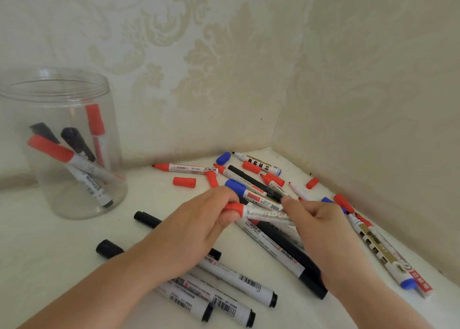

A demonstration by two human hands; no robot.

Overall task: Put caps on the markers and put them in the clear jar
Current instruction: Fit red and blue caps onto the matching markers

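Observation:
My left hand (199,226) pinches a red cap (234,208) that sits on the end of a white marker (266,214). My right hand (321,229) grips the barrel of that same marker, held level just above the pile. The clear jar (62,142) stands upright at the left with several capped red and black markers inside. Loose markers lie across the white table (62,254), some uncapped like the red one (185,168). Loose caps lie among them: a red cap (184,182), a blue cap (223,158), another red cap (312,183).
Patterned walls close in behind and on the right, forming a corner (272,144) just past the pile. Several black-capped markers (224,294) lie under my left forearm near the front edge.

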